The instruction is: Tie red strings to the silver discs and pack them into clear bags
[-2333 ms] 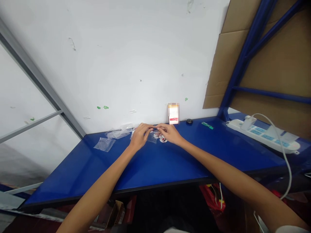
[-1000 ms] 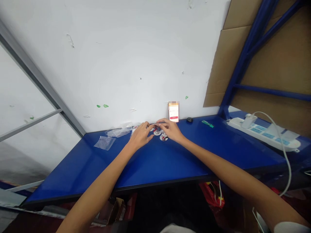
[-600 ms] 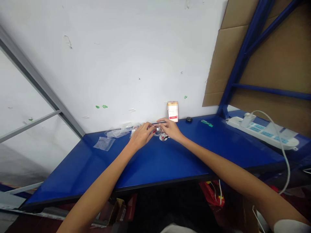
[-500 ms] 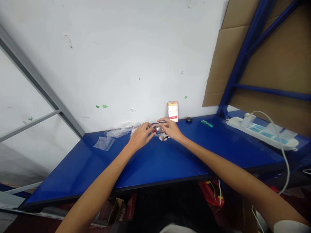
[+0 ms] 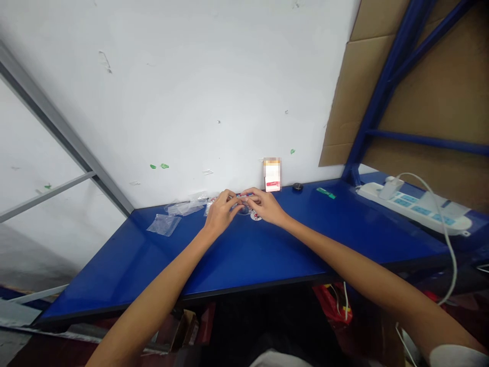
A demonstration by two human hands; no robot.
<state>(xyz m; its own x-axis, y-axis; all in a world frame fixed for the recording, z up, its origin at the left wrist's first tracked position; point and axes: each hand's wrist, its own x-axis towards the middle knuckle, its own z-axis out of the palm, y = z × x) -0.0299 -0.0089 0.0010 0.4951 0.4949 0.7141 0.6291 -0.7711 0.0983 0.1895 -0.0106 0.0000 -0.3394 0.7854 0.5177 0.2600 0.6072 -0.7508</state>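
Near the back of the blue table (image 5: 248, 255), my two hands meet over a small clear, rounded plastic piece (image 5: 245, 209). The fingers of my left hand (image 5: 222, 209) are closed in a pinch at its left side. My right hand (image 5: 267, 205) pinches its upper right edge, fingertips close to those of the left. Fingers cover much of the piece, so its exact kind does not show. Under my right hand lies a round white card with a red print (image 5: 255, 216). A shiny clear packet (image 5: 210, 205) with reddish bits touches or sits just behind my left hand.
Clear plastic bags (image 5: 164, 225) lie to the left. A lit phone (image 5: 272, 176) leans against the wall, with a round black object (image 5: 297, 187) and a small green item (image 5: 326, 193) to its right. A white power strip (image 5: 414, 210) with a plugged-in cable stands at the right.
My fingertips have drawn closer together over the clear piece, and my right hand has shifted slightly left. The silvery round surface seen between the hands before is now mostly covered.
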